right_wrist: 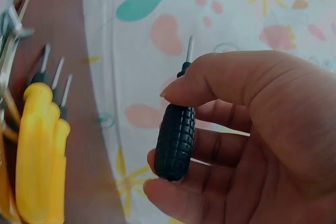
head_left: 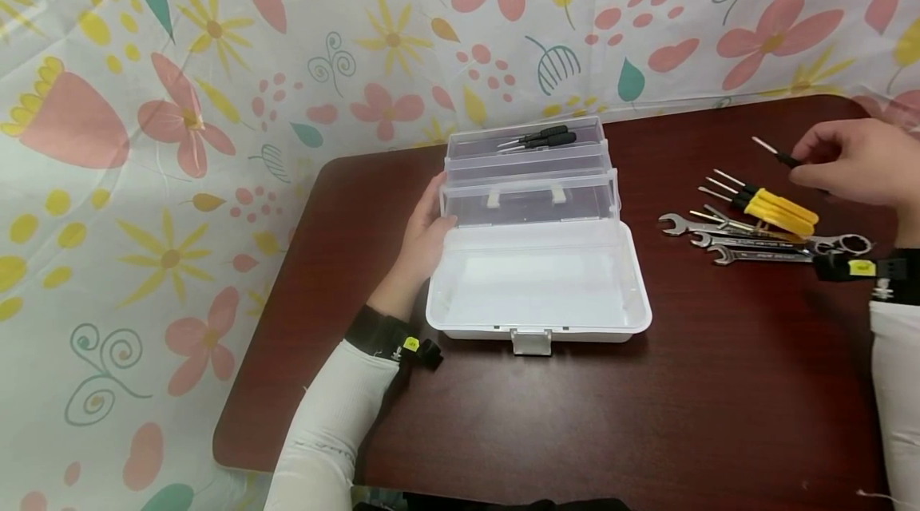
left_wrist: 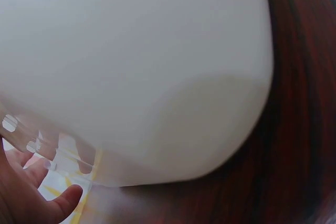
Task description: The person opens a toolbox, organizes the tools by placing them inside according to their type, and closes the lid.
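Note:
A white plastic toolbox (head_left: 532, 287) stands with its base compartment uncovered and its clear tiers (head_left: 528, 211) raised behind. Two black-handled screwdrivers (head_left: 552, 140) lie in the top clear tier. My left hand (head_left: 422, 243) holds the left edge of the clear tiers, thumb in front; its fingers show partly through the clear plastic in the left wrist view. Off to the right, above the table, my right hand (head_left: 858, 160) pinches a small black-handled screwdriver (right_wrist: 176, 142) between thumb and fingers, its metal tip away from the palm.
Below the right hand lie several yellow-handled screwdrivers (head_left: 783, 211) beside several metal wrenches (head_left: 762, 255) on the dark red table (head_left: 719, 399). A latch (head_left: 532, 342) hangs at the toolbox's front. Flower-patterned cloth (head_left: 388, 32) borders the table's back and left.

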The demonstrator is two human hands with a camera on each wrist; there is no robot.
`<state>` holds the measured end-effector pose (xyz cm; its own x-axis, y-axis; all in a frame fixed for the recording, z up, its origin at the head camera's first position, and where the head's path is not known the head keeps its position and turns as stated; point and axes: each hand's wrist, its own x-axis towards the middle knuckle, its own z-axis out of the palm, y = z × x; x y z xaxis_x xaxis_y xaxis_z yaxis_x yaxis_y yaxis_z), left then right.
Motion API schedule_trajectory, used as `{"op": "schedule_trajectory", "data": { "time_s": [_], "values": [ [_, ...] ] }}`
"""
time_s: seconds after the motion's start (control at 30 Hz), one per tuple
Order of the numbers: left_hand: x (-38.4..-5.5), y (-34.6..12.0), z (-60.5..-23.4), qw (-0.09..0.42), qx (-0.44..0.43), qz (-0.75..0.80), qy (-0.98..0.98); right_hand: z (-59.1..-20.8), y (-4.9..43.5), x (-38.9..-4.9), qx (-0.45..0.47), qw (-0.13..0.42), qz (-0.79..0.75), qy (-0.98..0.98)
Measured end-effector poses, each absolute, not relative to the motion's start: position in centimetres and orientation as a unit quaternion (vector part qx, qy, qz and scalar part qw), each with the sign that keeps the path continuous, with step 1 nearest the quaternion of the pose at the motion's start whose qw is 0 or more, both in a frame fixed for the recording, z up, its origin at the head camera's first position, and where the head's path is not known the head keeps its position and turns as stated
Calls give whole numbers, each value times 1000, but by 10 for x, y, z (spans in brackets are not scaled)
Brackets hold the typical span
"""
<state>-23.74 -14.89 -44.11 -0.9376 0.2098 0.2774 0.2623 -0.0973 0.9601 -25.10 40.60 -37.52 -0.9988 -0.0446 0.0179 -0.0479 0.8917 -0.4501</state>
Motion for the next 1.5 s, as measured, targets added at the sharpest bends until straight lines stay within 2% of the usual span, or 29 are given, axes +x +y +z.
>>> {"op": "schedule_trajectory", "data": {
  "time_s": [0.53,0.9,1.23,1.5],
  "values": [
    [-238,-149,-441,13,-165,-714,-680,-335,355,-231,108,120,181,-970],
    [-239,-150,-439,12,-150,-704,-694,-325,334,-224,130,108,213,-962],
    [-237,-150,-438,19,-153,-700,-697,-322,329,-221,149,145,213,-955],
    [-237,-149,-438,26,-148,-698,-700,-323,322,-219,157,150,250,-944]
  ]
}}
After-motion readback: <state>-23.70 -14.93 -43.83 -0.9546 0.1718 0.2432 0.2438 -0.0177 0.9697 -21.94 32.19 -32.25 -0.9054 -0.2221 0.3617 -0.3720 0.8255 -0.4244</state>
